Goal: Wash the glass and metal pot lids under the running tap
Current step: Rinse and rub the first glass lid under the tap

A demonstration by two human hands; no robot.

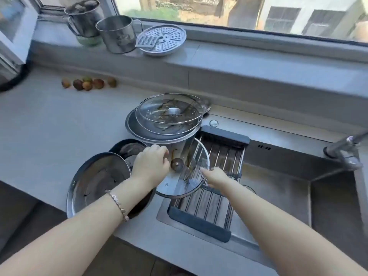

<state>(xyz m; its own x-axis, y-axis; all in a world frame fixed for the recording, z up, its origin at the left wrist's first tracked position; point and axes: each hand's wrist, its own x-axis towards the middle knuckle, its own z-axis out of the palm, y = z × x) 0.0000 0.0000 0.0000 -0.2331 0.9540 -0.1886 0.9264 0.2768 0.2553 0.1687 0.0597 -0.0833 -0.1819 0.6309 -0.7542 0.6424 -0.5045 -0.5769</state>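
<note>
Left hand (150, 166) is curling over the glass lid's (189, 182) nine-o'clock side. Right hand (216, 177), grip unclear, is touching its four-o'clock rim, probably steadying it for carrying to the sink (278, 186).

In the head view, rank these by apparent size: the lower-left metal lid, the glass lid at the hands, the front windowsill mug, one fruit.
1. metal lid and glass lid: they look alike and the metal lid is nearer, so they are unranked.
2. mug, which is farther away.
3. fruit.
</note>
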